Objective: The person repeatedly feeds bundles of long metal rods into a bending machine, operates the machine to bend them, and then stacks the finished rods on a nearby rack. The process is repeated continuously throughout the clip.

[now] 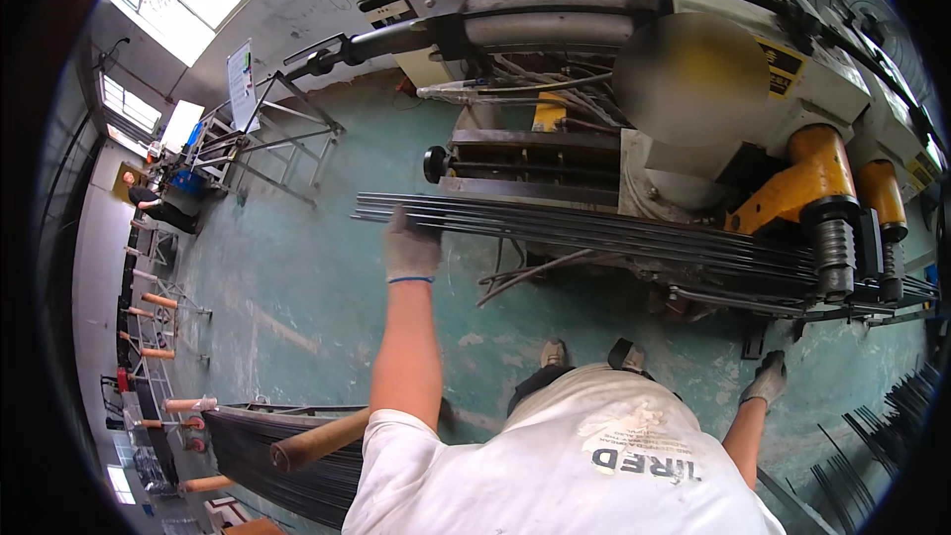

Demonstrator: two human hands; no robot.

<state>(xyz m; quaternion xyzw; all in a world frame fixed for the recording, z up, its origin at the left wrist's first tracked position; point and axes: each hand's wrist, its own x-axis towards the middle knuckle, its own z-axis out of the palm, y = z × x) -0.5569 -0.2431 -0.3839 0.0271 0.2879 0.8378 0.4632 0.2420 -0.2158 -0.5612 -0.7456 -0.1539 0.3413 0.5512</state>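
Note:
A bundle of long, thin dark metal rods (555, 225) runs sideways across the front of a machine (535, 154). Near their left ends, my left hand (410, 246), in a grey work glove, is closed around some of them. The rods' right part passes under the machine's orange head with a coil spring (833, 256). My right hand (766, 378), also gloved, hangs low at the right, away from the bundle. Its fingers point forward, loosely stretched, and nothing shows in them.
Behind me at the left, a rack with padded bars (317, 439) bears many dark rods (267, 461). More rods (897, 416) stick out at the lower right. A metal frame stand (287, 134) and a person in dark clothes (158, 206) are at the far left.

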